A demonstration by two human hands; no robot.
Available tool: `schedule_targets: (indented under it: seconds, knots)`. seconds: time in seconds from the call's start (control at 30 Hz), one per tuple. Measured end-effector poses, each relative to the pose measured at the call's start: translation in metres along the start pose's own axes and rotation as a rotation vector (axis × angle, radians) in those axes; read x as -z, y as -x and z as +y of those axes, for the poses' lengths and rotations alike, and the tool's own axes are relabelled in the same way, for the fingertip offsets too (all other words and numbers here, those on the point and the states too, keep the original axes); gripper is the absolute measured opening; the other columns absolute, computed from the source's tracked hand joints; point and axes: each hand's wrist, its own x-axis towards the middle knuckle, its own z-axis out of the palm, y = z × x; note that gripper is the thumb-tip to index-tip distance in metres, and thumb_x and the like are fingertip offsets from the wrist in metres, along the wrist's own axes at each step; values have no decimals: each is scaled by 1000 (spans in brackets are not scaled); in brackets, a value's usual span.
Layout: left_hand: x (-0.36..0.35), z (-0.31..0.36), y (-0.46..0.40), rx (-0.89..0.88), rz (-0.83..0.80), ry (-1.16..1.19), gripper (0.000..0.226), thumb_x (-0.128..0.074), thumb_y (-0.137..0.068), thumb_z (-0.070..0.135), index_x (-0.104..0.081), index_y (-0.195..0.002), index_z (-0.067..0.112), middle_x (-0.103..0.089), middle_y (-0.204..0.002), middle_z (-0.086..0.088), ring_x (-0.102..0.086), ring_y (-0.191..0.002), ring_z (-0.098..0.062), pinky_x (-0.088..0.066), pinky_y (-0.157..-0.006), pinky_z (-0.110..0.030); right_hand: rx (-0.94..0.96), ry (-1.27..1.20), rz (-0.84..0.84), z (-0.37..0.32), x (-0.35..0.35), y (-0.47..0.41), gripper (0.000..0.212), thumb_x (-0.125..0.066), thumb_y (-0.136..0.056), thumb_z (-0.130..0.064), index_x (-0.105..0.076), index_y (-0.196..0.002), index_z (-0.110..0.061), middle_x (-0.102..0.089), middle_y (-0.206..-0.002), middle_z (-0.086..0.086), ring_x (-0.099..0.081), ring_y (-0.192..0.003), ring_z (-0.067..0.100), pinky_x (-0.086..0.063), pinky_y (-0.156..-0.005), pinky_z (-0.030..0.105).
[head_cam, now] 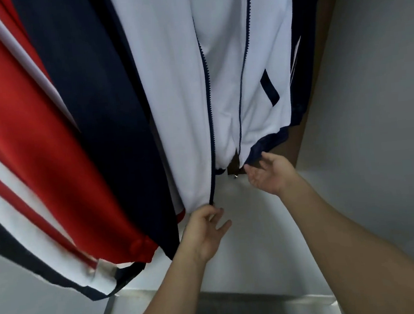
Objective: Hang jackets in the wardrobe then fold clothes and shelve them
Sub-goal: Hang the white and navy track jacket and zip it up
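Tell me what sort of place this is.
Likely inside a wardrobe: a white jacket and a red jacket hang side by side, with pale walls close around them.

Two bare forearms, no sleeves, bare hands
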Motion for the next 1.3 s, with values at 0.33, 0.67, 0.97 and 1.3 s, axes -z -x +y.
schedule_targets:
  seconds: [0.33, 0.67, 0.97, 1.3]
  knots:
    - [12, 3, 9, -113, -30, -345, 22, -73, -80, 27, -71, -102, 22, -75, -101, 3, -68, -98, -17, -46, -89, -35, -16, 128, -5, 5, -11, -17, 10, -50, -94, -20, -57, -91, -14, -66, -90, 3, -59, -90, 20, -39, -88, 34]
    - [-15, 10, 12, 64, -52, -565, 14, -72, -85, 20, -69, -98, 17, -69, -90, 2, -56, -67, -9, -42, -66, -23, 107, 349, -230, 35, 19, 63, 20, -39, -89, -18, -59, -86, -18, -58, -72, -1, -47, -67, 15, -33, -69, 32]
    - [-46, 32, 45, -365, -298, -192, 10, -64, -86, 5, -68, -95, 7, -66, -81, -5, -55, -57, -10, -48, -57, -22, 216, 551, -467, 18, 23, 102, 20, -76, -68, -19, -61, -79, -12, -61, -73, -1, -49, -61, 9, -40, -54, 19]
    - [-51, 24, 58, -559, -227, -250, 9, -60, -89, -3, -66, -94, 2, -63, -78, -8, -52, -57, -14, -46, -56, -25, 102, 788, -562, 13, 39, 102, 28, -83, -66, -24, -61, -77, -10, -54, -64, 10, -40, -42, 13, -18, -46, 23]
